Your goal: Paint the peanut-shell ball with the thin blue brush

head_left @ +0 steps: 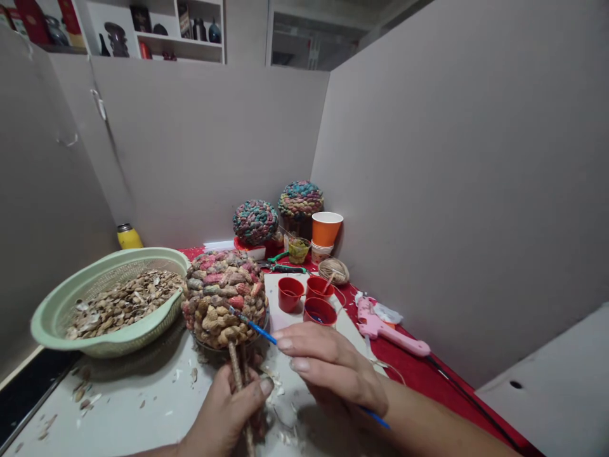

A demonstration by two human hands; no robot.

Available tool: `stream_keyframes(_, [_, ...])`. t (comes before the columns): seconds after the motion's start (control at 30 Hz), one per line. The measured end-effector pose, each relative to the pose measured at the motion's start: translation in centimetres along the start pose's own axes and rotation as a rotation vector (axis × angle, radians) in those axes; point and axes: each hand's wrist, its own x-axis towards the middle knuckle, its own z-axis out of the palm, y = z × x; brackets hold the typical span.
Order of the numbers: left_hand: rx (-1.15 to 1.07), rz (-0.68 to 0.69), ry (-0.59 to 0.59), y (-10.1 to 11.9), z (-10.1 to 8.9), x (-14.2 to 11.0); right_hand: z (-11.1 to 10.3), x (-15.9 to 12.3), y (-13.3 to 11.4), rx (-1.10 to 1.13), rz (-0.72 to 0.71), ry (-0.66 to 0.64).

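Observation:
A rounded ball covered in peanut shells (pixel 226 295) is mounted on a thin twig-like stem (pixel 236 368). Red and grey paint shows on its upper part, while the lower shells are bare tan. My left hand (pixel 233 403) is closed around the stem beneath the ball. In my right hand (pixel 333 365) is a blue paintbrush (pixel 261 330), its tip against the lower right shells. Just beyond that hand stand red paint cups (pixel 320 311); dark liquid shows in the nearest one.
At left sits a green colander (pixel 52 330) filled with shells (pixel 133 301). Two painted shell balls (pixel 255 222) stand at the back near orange cups (pixel 327 228), pliers (pixel 285 269) and a twine coil (pixel 333 271). A pink glue gun (pixel 390 330) lies right, beside the grey partition (pixel 451 190).

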Motion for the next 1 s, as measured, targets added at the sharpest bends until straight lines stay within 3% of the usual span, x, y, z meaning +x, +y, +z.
stream_keyframes(0.2, [0.128,0.019,0.000,0.0,-0.4,0.3,0.8,0.9,0.6,0.032,-0.031,-0.044])
stream_keyframes(0.47, [0.076,0.015,0.020,0.9,0.5,-0.5,-0.4,-0.5,0.4,0.041,0.117,0.061])
stream_keyframes(0.63, [0.097,0.073,-0.022,0.4,0.1,0.0,0.0,-0.8,0.4,0.059,0.074,0.120])
stream_keyframes(0.8, [0.134,0.037,0.030,-0.4,-0.6,0.4,0.7,0.4,0.2,0.015,0.042,-0.013])
stream_keyframes(1.0, [0.111,0.038,0.042,0.2,0.0,0.0,0.7,-0.2,0.0,0.016,0.097,0.139])
